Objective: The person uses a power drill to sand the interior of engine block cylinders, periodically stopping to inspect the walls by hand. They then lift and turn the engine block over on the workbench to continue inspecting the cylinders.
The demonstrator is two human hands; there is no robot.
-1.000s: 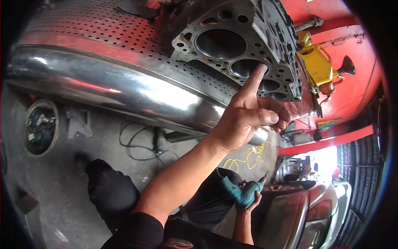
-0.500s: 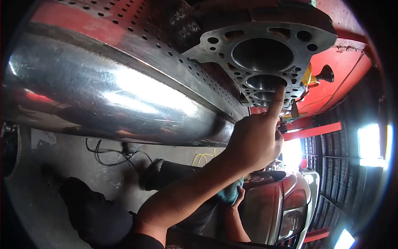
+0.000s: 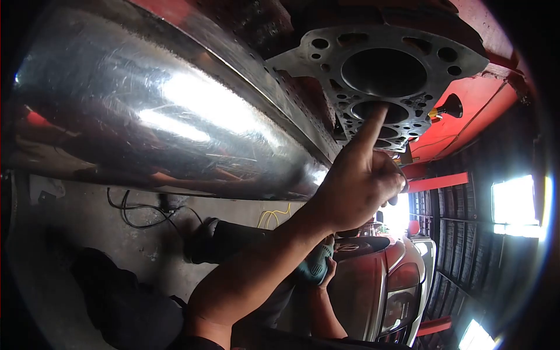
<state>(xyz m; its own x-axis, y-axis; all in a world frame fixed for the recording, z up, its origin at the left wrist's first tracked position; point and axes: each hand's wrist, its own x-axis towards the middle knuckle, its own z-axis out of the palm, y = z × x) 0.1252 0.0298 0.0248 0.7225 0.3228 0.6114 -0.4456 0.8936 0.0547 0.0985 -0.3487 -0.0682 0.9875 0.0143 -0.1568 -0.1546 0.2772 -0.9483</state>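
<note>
Grey metal block [image 3: 331, 53], upper right of the frame, beside the bench [image 3: 256, 76] edge. Left hand [image 3: 353, 192], centre: grip holding nothing visible, index finger [image 3: 373, 128] straight, the others curled. Its tip lies at the second bore [image 3: 398, 112]; contact with the wall cannot be told. Likely hazards: a sharp rim nicking skin, or grime from the finger smearing the bore. Right hand [image 3: 330, 274], lower centre: grip closed round a green drill [image 3: 313, 266], bit not visible; an accidental trigger press could spin it near the leg [image 3: 242, 242]. Black cord [image 3: 131, 206], lower left, near the shoe [image 3: 201, 240]: possible snag underfoot.
</note>
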